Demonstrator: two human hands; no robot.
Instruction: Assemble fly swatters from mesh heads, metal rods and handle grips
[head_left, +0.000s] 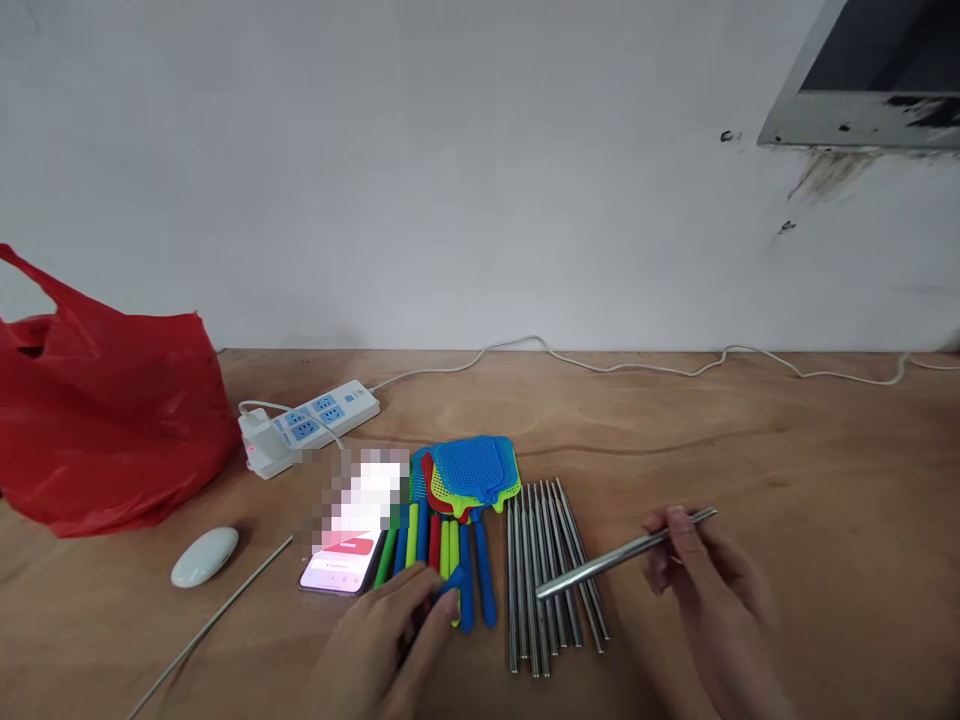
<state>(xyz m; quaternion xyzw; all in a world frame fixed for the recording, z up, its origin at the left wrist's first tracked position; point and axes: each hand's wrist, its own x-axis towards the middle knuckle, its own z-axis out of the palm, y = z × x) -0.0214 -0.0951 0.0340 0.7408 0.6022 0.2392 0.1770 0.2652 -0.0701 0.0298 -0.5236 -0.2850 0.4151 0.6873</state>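
Observation:
My right hand (705, 580) pinches a shiny metal rod (600, 570), which slants over the tops of several similar metal rods (536, 590) lying side by side on the table. My left hand (390, 630) has its fingers curled round a blue plastic handle (451, 580), mostly hidden by the hand. Beneath and beyond it lie plastic fly swatter handles in green, yellow, red and blue, among them a blue handle (484, 575). Flat perforated fly swatter heads (472, 468) are stacked behind the handles, with a blue one on top.
A lit phone (337, 570), partly blurred, lies left of the handles. Behind it is a white power strip (356, 405) whose cable runs along the wall. A white computer mouse (205, 557), a thin grey cable (217, 620) and a red plastic bag (112, 420) are farther left.

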